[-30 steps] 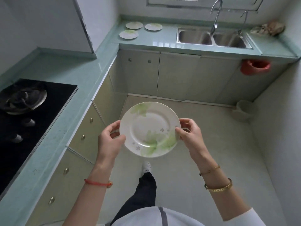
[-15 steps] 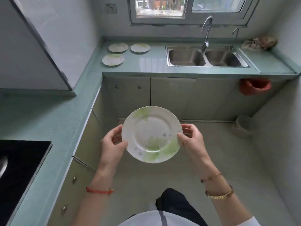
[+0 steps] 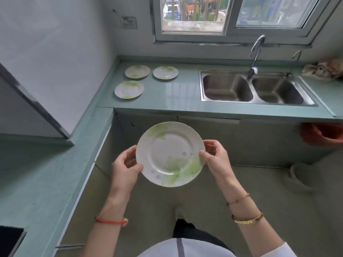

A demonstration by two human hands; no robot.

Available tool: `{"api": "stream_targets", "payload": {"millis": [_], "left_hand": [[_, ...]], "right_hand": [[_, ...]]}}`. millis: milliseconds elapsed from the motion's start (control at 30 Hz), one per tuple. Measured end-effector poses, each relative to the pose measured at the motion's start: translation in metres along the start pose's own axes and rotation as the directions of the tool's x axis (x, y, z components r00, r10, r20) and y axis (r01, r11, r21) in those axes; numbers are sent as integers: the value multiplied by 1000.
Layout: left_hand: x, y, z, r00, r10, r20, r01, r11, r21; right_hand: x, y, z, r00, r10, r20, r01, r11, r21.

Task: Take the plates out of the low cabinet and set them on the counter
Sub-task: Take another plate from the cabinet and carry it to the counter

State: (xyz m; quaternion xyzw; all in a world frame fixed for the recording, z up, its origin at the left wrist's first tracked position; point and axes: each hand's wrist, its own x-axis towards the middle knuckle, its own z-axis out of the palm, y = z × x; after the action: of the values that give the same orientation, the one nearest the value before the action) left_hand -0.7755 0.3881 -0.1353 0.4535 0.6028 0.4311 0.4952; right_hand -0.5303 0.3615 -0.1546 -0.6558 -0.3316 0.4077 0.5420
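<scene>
Green-patterned plate [image 3: 169, 153] held face-up in front of the low cabinets [image 3: 209, 131], left hand [image 3: 124, 169] and right hand [image 3: 215, 158] at opposite edges — each grip clamped on the rim, thumb on top, three matching plates [image 3: 129, 89] lying apart on the worktop [image 3: 167, 98] beside the sink [image 3: 227, 88].

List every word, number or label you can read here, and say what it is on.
No text here is readable.
gold bangle: dark marks along the band, too small and blurred to read.
held plate: leaf and flower pattern only, no words.
wall socket: no readable marking.
</scene>
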Motion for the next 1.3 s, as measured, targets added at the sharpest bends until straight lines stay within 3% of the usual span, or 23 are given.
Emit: {"api": "stream_targets", "payload": {"millis": [467, 967, 1300], "left_hand": [[235, 55, 75, 996, -7, -92, 7, 1000, 5], [524, 45, 124, 990, -132, 40, 124, 981, 152], [626, 17, 146, 929, -325, 176, 295, 939, 177]], "right_hand": [[260, -50, 66, 995, 49, 90, -40, 994, -98], [508, -25, 181, 992, 99, -78, -123, 899, -421], [610, 14, 223, 966, 227, -124, -257, 779, -572]]}}
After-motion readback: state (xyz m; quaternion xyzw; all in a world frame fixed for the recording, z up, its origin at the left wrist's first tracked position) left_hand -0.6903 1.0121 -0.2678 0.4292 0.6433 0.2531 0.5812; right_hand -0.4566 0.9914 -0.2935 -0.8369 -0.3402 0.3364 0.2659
